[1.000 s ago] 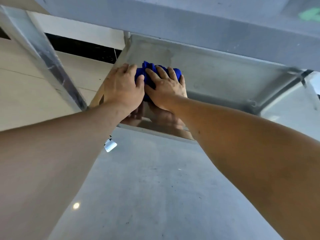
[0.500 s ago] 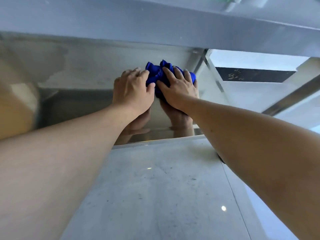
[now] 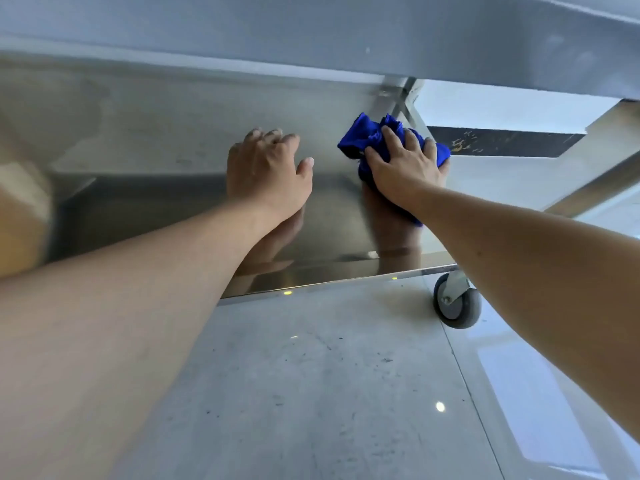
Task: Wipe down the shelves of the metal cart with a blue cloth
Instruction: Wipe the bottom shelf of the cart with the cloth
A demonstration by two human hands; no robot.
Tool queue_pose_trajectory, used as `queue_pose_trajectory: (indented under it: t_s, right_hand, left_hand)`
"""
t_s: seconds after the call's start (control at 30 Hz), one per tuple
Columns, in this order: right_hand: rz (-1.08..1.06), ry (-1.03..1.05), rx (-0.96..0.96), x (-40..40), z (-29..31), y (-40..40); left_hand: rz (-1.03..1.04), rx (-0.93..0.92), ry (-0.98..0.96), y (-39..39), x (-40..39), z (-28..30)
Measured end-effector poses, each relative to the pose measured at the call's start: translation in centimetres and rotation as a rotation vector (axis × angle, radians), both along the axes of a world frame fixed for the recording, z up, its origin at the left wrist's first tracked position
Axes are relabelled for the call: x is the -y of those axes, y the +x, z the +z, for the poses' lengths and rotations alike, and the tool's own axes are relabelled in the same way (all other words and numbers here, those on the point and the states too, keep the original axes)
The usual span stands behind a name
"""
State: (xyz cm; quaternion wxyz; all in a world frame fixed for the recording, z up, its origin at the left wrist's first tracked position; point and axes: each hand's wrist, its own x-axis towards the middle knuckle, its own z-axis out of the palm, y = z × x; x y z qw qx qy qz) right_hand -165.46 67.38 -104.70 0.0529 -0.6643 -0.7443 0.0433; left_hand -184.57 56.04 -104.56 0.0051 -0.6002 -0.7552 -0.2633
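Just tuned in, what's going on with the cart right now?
A person is wiping the lower shelf of a metal cart. The right hand presses a bunched blue cloth onto the shelf near its far right corner, by the upright post. The left hand is off the cloth, resting on the bare metal beside it. A caster wheel shows below the shelf's near right corner, on the tiled floor.

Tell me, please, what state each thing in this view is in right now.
blue cloth: bunched up, pressed on the shelf under the right hand.
right hand: fingers spread, pressing the cloth down near the corner post.
left hand: off the cloth, fingers loosely curved, holding nothing.
lower shelf: shiny, reflecting both arms.
caster wheel: on the floor.
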Motion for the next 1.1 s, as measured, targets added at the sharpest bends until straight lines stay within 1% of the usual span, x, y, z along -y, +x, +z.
queue_pose_trajectory:
  t_s: [0.1, 0.23, 0.5, 0.6, 0.7, 0.8, 0.97, 1.1]
  right_hand:
    - [0.036, -0.015, 0.005, 0.2, 0.2, -3.3]
    - [0.145, 0.009, -0.004, 1.9, 0.0, -9.3]
    - [0.516, 0.052, -0.029, 9.3, -0.5, -25.3]
    - [0.616, 0.054, -0.038, 11.0, -0.5, -29.8]
    - [0.646, 0.079, -0.038, 10.0, -0.5, -31.1]
    - [0.66, 0.095, -0.053, 8.3, -0.5, -30.9]
    - [0.58, 0.074, -0.074, 6.0, -0.7, -29.2]
    - [0.492, 0.06, -0.08, 3.5, -0.6, -25.5]
  left_hand:
    - [0.066, -0.009, -0.021, -3.4, 1.2, 0.3]
    - [0.138, -0.026, -0.043, -7.7, 4.2, -0.1]
    - [0.317, -0.062, -0.017, -15.5, 12.7, 0.2]
    - [0.361, -0.077, -0.032, -17.8, 15.1, 0.1]
    - [0.361, -0.084, -0.055, -18.7, 15.5, -0.1]
    - [0.349, -0.078, -0.039, -17.9, 14.4, -0.2]
    - [0.219, -0.051, -0.006, -13.1, 10.8, 0.1]
    - [0.148, -0.048, 0.012, -10.0, 8.6, 0.2]
